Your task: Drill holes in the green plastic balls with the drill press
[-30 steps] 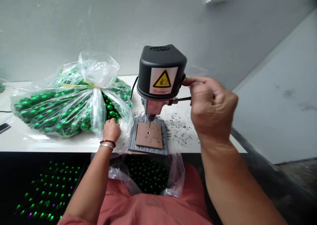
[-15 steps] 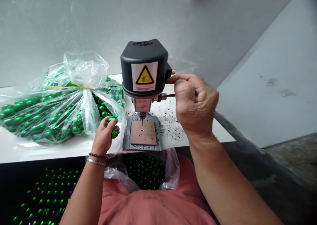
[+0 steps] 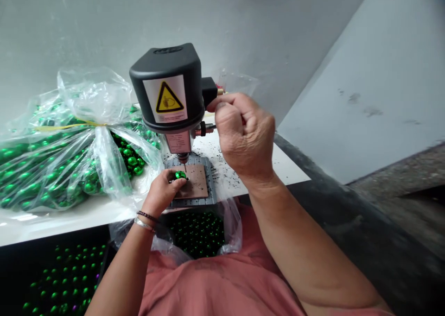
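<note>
A small bench drill press [image 3: 165, 68] with a black cover and a yellow warning label stands on the white table. Between thumb and fingers, my left hand [image 3: 162, 189] pinches a shiny green ball [image 3: 180, 174] right beside the thin drill bit [image 3: 185, 167], over the brown board [image 3: 197, 179]. Whether the bit touches the ball I cannot tell. My right hand [image 3: 246, 135] is closed at the press's right side, wrapped round its feed lever [image 3: 210, 127]; most of the lever is hidden by the fist.
At left lies a tied clear plastic bag [image 3: 93, 91] full of green balls, torn open on its near side. Dark shavings [image 3: 227, 181] are scattered right of the press. An open bag [image 3: 233, 232] of green balls sits at my lap; more balls [image 3: 64, 281] lie lower left.
My left hand has moved right, from beside the bag to the board beneath the drill, carrying a green ball. My right hand stays at the lever. The view has shifted right.
</note>
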`<state>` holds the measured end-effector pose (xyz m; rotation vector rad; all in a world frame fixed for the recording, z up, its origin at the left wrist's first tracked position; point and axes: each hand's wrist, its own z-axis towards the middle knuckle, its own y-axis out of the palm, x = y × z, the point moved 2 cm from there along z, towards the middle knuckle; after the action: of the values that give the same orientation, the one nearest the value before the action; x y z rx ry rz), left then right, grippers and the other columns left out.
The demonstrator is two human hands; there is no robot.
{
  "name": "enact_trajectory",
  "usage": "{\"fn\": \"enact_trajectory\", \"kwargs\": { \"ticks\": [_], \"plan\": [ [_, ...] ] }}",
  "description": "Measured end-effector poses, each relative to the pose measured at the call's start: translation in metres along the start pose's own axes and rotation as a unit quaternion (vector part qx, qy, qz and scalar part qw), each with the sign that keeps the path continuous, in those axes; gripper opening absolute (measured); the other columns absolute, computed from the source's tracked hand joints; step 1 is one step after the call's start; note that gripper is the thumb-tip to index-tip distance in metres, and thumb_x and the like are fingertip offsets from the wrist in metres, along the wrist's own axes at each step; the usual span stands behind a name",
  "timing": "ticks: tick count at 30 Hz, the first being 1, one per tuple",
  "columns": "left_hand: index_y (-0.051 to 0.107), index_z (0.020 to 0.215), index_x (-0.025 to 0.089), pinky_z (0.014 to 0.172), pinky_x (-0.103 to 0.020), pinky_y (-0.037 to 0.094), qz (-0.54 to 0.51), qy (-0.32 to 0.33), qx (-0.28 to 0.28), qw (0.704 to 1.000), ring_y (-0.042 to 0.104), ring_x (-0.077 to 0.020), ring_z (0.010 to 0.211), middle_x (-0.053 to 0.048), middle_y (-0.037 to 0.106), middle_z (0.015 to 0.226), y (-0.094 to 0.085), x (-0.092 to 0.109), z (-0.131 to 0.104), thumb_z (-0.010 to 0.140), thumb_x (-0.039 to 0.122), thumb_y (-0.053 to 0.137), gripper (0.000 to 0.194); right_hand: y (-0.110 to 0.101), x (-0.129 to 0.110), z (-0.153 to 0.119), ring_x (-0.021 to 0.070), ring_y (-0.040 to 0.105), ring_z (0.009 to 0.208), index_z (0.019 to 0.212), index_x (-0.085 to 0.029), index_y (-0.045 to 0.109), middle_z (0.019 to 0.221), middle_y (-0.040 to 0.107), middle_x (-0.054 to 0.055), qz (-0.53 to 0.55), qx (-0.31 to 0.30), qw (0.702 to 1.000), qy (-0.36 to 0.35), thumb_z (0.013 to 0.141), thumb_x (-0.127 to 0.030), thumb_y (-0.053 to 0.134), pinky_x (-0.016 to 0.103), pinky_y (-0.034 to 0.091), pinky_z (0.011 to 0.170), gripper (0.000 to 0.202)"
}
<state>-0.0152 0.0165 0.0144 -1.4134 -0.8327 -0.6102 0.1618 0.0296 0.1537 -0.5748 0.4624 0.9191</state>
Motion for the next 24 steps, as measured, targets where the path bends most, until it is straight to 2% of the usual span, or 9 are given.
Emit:
{"fn": "enact_trajectory", "kwargs": {
  "ticks": [3,11,15,21,24],
  "plan": [
    [0.063,0.094,0.018,0.064,-0.026,0.046,0.068,0.000,-0.034,0.997,0.062,-0.0153,0.070,-0.003,0.069,0.084,0.001,0.006,0.004,0.072,0.032,0.057,0.027,-0.001,0.000,0.000,0.0033,0.046,0.053,0.077,-0.019,0.060,0.057,0.053,-0.004,-0.008,-0.002,1.000,0.005,0.083,-0.023,0.040,0.017,0.039,0.053,0.022],
    [0.063,0.104,0.022,0.075,-0.027,0.044,0.151,0.026,-0.042,0.987,0.061,-0.0178,0.083,-0.002,0.069,0.093,0.006,0.015,0.010,0.073,0.031,0.056,0.033,-0.002,0.000,0.000,0.0025,0.045,0.053,0.075,-0.019,0.060,0.060,0.055,-0.004,-0.001,0.003,1.000,-0.003,0.083,-0.025,0.040,0.016,0.039,0.054,0.022],
    [0.063,0.106,0.022,0.069,-0.026,0.043,0.180,0.034,-0.055,0.982,0.061,-0.0167,0.075,-0.002,0.069,0.087,0.005,0.016,0.010,0.073,0.034,0.056,0.035,-0.002,0.001,0.000,0.0025,0.045,0.053,0.075,-0.021,0.060,0.061,0.056,-0.004,-0.011,0.003,1.000,-0.003,0.084,-0.027,0.039,0.017,0.040,0.053,0.024],
    [0.064,0.105,0.023,0.064,-0.024,0.042,0.202,0.054,-0.036,0.977,0.058,-0.0148,0.066,-0.001,0.068,0.078,0.006,0.016,0.008,0.072,0.035,0.055,0.036,-0.003,0.000,-0.001,0.0018,0.044,0.051,0.074,-0.019,0.060,0.058,0.053,-0.004,-0.001,0.012,1.000,-0.006,0.083,-0.023,0.042,0.017,0.040,0.055,0.021],
    [0.065,0.106,0.023,0.060,-0.024,0.042,0.184,0.028,-0.049,0.981,0.056,-0.0138,0.061,0.000,0.066,0.070,0.004,0.011,0.010,0.070,0.037,0.057,0.040,-0.002,0.001,-0.002,0.0012,0.042,0.049,0.073,-0.019,0.060,0.054,0.050,-0.006,0.018,0.021,1.000,-0.007,0.083,-0.024,0.042,0.017,0.040,0.054,0.021]
  ]
}}
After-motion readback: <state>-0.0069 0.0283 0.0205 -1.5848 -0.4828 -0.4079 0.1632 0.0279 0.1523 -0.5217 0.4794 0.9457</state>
